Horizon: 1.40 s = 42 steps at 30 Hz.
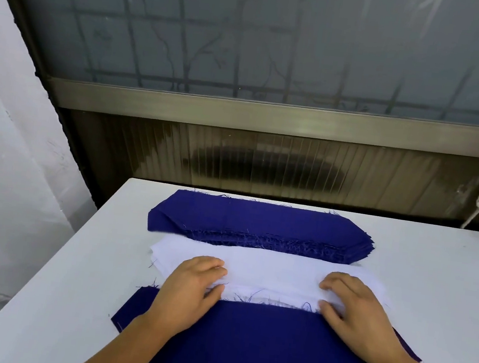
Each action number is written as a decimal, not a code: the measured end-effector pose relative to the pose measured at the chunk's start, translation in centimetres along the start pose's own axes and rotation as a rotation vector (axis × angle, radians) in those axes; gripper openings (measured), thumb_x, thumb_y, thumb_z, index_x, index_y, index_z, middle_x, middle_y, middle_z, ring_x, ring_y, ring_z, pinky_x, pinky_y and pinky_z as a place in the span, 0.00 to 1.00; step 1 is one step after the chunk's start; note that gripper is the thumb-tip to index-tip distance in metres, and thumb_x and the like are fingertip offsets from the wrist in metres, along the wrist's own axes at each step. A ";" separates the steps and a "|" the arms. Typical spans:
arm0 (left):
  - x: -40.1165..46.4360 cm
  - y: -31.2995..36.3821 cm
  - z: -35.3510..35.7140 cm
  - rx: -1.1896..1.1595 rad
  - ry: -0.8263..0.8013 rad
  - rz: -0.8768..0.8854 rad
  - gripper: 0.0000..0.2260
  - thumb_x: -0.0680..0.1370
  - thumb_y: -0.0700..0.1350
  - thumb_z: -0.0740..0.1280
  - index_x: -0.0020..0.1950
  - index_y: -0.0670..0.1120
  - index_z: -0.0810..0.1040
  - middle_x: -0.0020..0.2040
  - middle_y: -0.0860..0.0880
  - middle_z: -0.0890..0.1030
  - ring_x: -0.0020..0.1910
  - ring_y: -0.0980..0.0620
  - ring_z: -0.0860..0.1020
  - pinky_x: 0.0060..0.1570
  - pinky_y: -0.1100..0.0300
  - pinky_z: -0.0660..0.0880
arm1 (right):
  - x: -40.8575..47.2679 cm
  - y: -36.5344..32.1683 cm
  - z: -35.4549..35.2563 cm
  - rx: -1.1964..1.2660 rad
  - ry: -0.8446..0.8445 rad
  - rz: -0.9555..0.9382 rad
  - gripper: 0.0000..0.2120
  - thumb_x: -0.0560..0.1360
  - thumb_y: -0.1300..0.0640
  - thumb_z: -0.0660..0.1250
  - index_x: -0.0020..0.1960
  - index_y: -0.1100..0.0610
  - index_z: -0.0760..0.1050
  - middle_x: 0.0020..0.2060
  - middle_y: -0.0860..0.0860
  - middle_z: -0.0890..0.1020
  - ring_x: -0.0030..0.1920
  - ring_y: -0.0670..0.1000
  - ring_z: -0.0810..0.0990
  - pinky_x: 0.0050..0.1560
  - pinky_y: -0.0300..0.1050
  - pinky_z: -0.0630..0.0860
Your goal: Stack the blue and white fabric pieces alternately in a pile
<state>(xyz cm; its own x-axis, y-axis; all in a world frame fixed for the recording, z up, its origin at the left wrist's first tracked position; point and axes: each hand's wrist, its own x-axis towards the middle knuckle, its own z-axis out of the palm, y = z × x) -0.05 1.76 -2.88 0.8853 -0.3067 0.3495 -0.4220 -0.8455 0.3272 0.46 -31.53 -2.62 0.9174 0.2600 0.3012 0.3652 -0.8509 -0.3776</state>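
- Head view, the table (pixel 37 292): a white surface carries three groups of cloth, set one behind the other from the near edge to the far edge.
- Head view, the mixed pile (pixel 257 343): nearest the person, with a blue piece on top. White edges show under it along the near side, so alternate layers appear to be laid already. How many layers there are cannot be counted.
- Head view, the white stack (pixel 269 271): lies in the middle, just beyond the mixed pile and touching its far edge. Several sheets show at its left end.
- Head view, the blue stack (pixel 257 222): lies farthest away, many layers thick at its frayed near edge, and just beside the white stack.
- Head view, the left hand (pixel 192 284): its curled fingers and thumb pinch the near edge of the top white sheet.
- Head view, the right hand (pixel 352 307): it pinches the same edge further along in the same manner.
- Judgement of progress: the pile is begun, and a white sheet seems next, to go on the blue top. Both supply stacks hold many pieces, so much of the task appears to remain.
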 end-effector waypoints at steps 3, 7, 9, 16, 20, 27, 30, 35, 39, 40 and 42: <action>-0.3 0.1 0.4 0.048 0.072 0.049 0.10 0.71 0.41 0.75 0.52 0.48 0.85 0.54 0.54 0.83 0.53 0.54 0.80 0.58 0.62 0.73 | -0.2 0.2 0.3 -0.052 0.080 -0.057 0.09 0.70 0.62 0.74 0.49 0.53 0.81 0.49 0.43 0.81 0.48 0.46 0.79 0.51 0.39 0.73; -0.4 0.0 0.4 0.086 0.109 0.101 0.10 0.69 0.39 0.77 0.48 0.49 0.85 0.50 0.55 0.84 0.49 0.55 0.81 0.51 0.64 0.76 | -0.3 0.1 0.3 -0.094 0.123 -0.084 0.09 0.70 0.63 0.74 0.47 0.53 0.81 0.46 0.43 0.82 0.45 0.47 0.81 0.48 0.36 0.73; -0.5 0.0 0.4 0.082 0.114 0.108 0.09 0.69 0.39 0.77 0.47 0.49 0.85 0.49 0.56 0.83 0.47 0.56 0.81 0.49 0.64 0.77 | -0.4 0.1 0.3 -0.086 0.140 -0.089 0.09 0.70 0.64 0.74 0.47 0.54 0.81 0.45 0.44 0.82 0.44 0.47 0.81 0.46 0.38 0.75; -0.5 0.0 0.6 0.067 0.129 0.058 0.08 0.70 0.42 0.76 0.42 0.51 0.78 0.43 0.60 0.78 0.43 0.61 0.75 0.44 0.69 0.71 | -0.4 0.0 0.4 -0.102 0.170 -0.070 0.10 0.67 0.66 0.76 0.43 0.55 0.80 0.43 0.44 0.81 0.42 0.48 0.79 0.42 0.37 0.73; -0.7 -0.3 0.9 0.048 0.163 -0.033 0.10 0.70 0.45 0.76 0.50 0.49 0.81 0.50 0.57 0.80 0.48 0.58 0.78 0.47 0.64 0.76 | -0.6 0.0 0.3 -0.014 0.200 -0.066 0.04 0.75 0.55 0.64 0.44 0.53 0.77 0.43 0.42 0.79 0.43 0.43 0.74 0.44 0.31 0.68; -0.6 -0.2 0.8 0.055 0.227 -0.045 0.10 0.78 0.48 0.62 0.46 0.50 0.83 0.45 0.59 0.80 0.44 0.59 0.76 0.47 0.67 0.71 | -0.4 0.0 0.6 -0.001 0.170 0.034 0.06 0.76 0.64 0.67 0.44 0.53 0.77 0.40 0.42 0.78 0.41 0.44 0.74 0.41 0.34 0.67; -0.6 -0.1 0.7 0.050 0.246 -0.088 0.08 0.77 0.47 0.63 0.43 0.50 0.81 0.42 0.59 0.79 0.41 0.60 0.74 0.43 0.68 0.70 | -0.3 -0.3 0.5 -0.013 0.167 0.057 0.07 0.75 0.66 0.69 0.44 0.55 0.77 0.37 0.43 0.78 0.37 0.48 0.76 0.40 0.38 0.69; -0.6 -0.1 0.7 0.077 0.239 -0.138 0.06 0.78 0.46 0.64 0.43 0.51 0.79 0.40 0.59 0.77 0.37 0.59 0.71 0.38 0.67 0.69 | -0.6 -0.7 0.0 -0.002 0.111 0.038 0.06 0.72 0.57 0.74 0.46 0.52 0.76 0.39 0.42 0.79 0.36 0.46 0.76 0.37 0.35 0.67; -0.5 -0.1 0.7 0.073 0.218 -0.161 0.05 0.77 0.43 0.69 0.43 0.52 0.78 0.39 0.60 0.76 0.36 0.58 0.70 0.36 0.66 0.68 | -0.9 -0.5 0.1 0.044 0.081 0.036 0.10 0.70 0.57 0.76 0.48 0.51 0.76 0.42 0.39 0.79 0.37 0.39 0.74 0.39 0.25 0.66; -0.5 -0.1 0.6 0.062 0.206 -0.168 0.05 0.76 0.42 0.70 0.43 0.52 0.78 0.38 0.60 0.76 0.36 0.58 0.71 0.35 0.66 0.69 | -0.9 -0.4 0.1 0.064 0.093 0.041 0.10 0.71 0.60 0.74 0.47 0.51 0.76 0.42 0.38 0.78 0.39 0.37 0.74 0.41 0.24 0.66; -0.6 -0.2 0.5 0.038 0.183 -0.184 0.06 0.74 0.41 0.72 0.44 0.52 0.78 0.39 0.60 0.77 0.37 0.58 0.72 0.35 0.65 0.71 | -0.9 -0.2 0.0 0.079 0.119 0.079 0.10 0.71 0.63 0.73 0.48 0.51 0.77 0.43 0.37 0.79 0.41 0.37 0.75 0.42 0.26 0.68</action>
<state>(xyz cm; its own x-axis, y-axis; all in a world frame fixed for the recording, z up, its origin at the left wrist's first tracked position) -0.36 1.84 -3.60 0.8949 -0.0651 0.4415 -0.2468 -0.8964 0.3681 -0.47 -31.62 -2.84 0.9204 0.1338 0.3673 0.3081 -0.8267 -0.4709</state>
